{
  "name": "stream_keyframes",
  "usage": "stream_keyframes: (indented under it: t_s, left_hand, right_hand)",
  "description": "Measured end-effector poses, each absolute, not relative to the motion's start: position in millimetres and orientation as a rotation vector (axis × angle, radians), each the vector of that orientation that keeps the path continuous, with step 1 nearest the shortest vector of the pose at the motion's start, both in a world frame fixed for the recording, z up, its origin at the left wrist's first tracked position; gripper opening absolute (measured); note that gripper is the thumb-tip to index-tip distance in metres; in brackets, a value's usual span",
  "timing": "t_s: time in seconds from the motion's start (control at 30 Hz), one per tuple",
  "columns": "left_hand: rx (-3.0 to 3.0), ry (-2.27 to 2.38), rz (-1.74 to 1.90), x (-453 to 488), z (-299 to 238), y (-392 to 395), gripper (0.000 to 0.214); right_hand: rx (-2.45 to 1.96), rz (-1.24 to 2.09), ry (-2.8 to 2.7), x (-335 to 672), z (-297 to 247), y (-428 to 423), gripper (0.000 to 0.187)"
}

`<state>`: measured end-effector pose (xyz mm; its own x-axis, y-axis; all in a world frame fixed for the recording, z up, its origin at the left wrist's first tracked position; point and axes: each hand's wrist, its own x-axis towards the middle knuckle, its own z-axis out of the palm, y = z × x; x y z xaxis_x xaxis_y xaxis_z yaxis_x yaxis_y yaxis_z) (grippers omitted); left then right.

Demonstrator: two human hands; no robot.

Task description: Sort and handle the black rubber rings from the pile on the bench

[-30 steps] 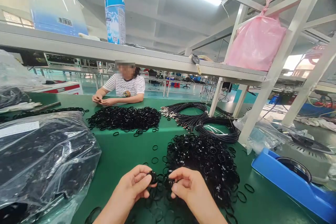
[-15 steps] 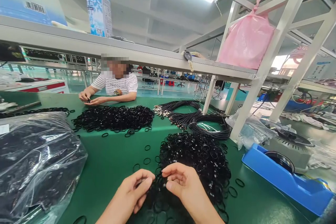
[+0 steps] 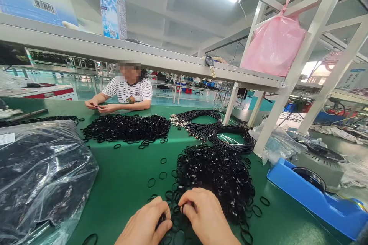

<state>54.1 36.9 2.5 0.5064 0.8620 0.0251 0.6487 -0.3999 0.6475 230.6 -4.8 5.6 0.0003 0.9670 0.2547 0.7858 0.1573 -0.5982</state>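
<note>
Many thin black rings lie in a heap (image 3: 214, 176) on the green tabletop, right in front of me. My left hand (image 3: 148, 222) is at the heap's near left edge, its fingers curled in toward the thumb. Something dark shows inside that curl, but I cannot make out what it is. Just to its right, my right hand (image 3: 201, 212) pinches a black ring (image 3: 183, 208) between thumb and fingertips. A small gap separates the two hands. Loose rings lie beneath and around them.
A clear plastic bag (image 3: 46, 176) of dark items lies at left. Across the table, a person (image 3: 130, 92) handles something small behind another ring heap (image 3: 126, 127). Coiled black cables (image 3: 230, 138), a blue tape dispenser (image 3: 313, 199) and shelf posts (image 3: 299, 72) stand beyond and right.
Both hands have dropped slightly toward the table, and their fingers have curled in more. The right thumb and fingertips have closed together. Across the table, the person's hands have shifted slightly.
</note>
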Motion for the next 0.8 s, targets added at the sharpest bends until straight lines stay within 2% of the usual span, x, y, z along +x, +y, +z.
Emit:
stream_keyframes:
  t_s: [0.2,0.37,0.5,0.57,0.67,0.8]
  left_hand:
    - [2.151,1.266,0.504,54.8,13.1,40.5,0.014]
    - [2.101,1.234,0.589,52.0,14.4,42.5,0.010]
    - [2.124,1.213,0.614,51.3,17.9,44.0,0.015]
    - [2.113,1.222,0.612,50.9,20.8,44.1,0.015]
    - [2.081,1.212,0.623,50.6,22.2,43.2,0.020]
    - [2.018,1.138,0.614,51.4,21.2,42.4,0.027]
  right_hand:
    - [-1.703,0.314,-2.088,229.2,-0.9,-1.9,0.016]
    - [-1.642,0.358,-1.884,229.7,0.5,-1.4,0.028]
    - [-1.685,0.297,-2.145,222.3,-5.1,0.8,0.017]
    - [-1.704,0.257,-2.119,219.0,-7.4,2.8,0.018]
    - [-1.560,0.476,-1.819,219.1,-7.1,5.9,0.026]
    - [-1.295,1.064,-1.346,222.3,-11.0,11.0,0.005]
